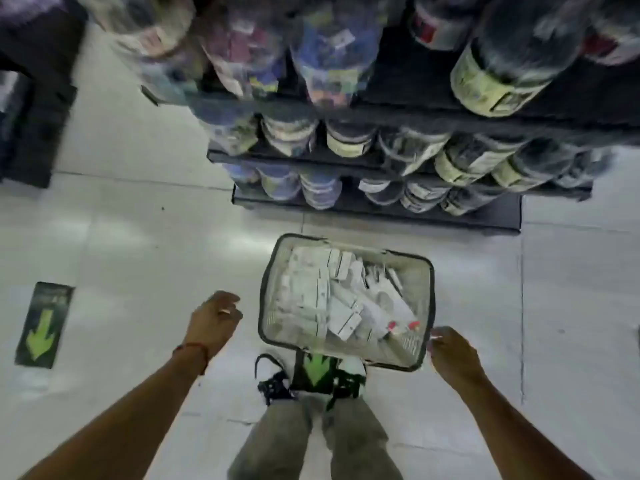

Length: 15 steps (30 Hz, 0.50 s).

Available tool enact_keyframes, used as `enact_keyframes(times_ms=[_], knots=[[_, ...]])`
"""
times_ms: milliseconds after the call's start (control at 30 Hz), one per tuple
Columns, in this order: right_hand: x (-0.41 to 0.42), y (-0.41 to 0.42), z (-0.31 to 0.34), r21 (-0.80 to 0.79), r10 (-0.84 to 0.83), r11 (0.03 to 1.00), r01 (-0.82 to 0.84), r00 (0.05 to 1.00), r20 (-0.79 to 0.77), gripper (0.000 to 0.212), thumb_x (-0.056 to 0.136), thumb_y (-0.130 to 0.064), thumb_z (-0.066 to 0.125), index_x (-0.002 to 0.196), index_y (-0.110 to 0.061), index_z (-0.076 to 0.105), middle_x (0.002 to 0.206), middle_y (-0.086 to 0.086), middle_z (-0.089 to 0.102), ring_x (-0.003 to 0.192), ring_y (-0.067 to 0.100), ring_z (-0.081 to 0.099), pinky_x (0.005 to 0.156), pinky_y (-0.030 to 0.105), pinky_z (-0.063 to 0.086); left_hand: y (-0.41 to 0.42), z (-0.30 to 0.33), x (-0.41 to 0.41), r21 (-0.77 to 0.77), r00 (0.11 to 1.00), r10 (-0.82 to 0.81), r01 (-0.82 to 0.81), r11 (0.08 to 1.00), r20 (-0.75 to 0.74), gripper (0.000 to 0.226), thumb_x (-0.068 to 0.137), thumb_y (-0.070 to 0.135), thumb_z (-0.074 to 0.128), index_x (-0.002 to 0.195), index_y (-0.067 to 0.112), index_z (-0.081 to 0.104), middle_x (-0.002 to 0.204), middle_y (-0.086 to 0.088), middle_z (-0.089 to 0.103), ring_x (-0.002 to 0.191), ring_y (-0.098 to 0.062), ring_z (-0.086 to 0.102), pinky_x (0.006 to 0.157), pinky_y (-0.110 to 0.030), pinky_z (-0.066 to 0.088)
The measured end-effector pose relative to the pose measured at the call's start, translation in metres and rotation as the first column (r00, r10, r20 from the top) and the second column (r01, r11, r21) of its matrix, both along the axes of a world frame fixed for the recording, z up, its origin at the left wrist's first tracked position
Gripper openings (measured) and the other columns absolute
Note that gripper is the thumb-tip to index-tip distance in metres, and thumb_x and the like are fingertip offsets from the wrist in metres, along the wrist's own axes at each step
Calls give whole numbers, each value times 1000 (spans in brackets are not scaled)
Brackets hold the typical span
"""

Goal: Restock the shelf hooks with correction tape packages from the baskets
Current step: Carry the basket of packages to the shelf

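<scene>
A mesh basket (424,299) with a dark rim stands on the floor straight below me, in front of my feet. It is filled with several white correction tape packages (329,299); two have red parts near the basket's right front corner. My left hand (213,318) hovers just left of the basket, fingers loosely curled, holding nothing. My right hand (450,355) is at the basket's right front corner, close to the rim, with nothing visibly in it. The dark shelf unit (381,206) rises behind the basket, hung with blurred packaged goods.
Pale floor tiles lie all around. A green arrow sticker (43,325) is on the floor at the left, another lies under my shoes (315,372). A dark fixture (31,109) stands at the far left.
</scene>
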State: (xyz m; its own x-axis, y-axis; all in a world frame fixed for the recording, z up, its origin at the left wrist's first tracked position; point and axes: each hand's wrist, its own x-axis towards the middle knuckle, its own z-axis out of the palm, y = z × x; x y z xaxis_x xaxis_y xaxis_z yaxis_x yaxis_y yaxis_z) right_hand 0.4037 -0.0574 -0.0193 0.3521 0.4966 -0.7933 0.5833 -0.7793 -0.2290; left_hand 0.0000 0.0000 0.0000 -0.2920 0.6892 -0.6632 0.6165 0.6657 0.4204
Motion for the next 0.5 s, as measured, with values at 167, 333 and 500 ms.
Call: enact_keyframes(times_ms=[167, 333, 500], knots=[[26, 14, -142, 65, -204, 978, 200, 977, 69, 62, 94, -15, 71, 146, 3, 42, 143, 28, 57, 128, 45, 58, 93, 39, 47, 25, -159, 6, -93, 999, 31, -30, 995, 9, 59, 92, 17, 78, 143, 6, 51, 138, -18, 61, 121, -36, 62, 105, -40, 48], [46, -5, -229, 106, -320, 941, 322, 947, -28, 58, 97, -20, 69, 149, -12, 46, 141, 14, 62, 124, 41, 62, 98, 43, 55, 39, -257, -6, -150, 963, 218, -195, 969, 159, 38, 99, 6, 67, 134, 18, 61, 129, -19, 67, 109, -38, 66, 98, -60, 55], [46, -12, -241, 211, -531, 788, 578, 812, -242, 29, 94, -5, 71, 116, -24, 72, 101, -9, 79, 101, 28, 75, 74, 34, 65, 31, -268, -7, -151, 915, 183, -136, 979, 360, 70, 91, -20, 57, 142, 28, 62, 126, -8, 71, 109, -30, 69, 82, -41, 62]])
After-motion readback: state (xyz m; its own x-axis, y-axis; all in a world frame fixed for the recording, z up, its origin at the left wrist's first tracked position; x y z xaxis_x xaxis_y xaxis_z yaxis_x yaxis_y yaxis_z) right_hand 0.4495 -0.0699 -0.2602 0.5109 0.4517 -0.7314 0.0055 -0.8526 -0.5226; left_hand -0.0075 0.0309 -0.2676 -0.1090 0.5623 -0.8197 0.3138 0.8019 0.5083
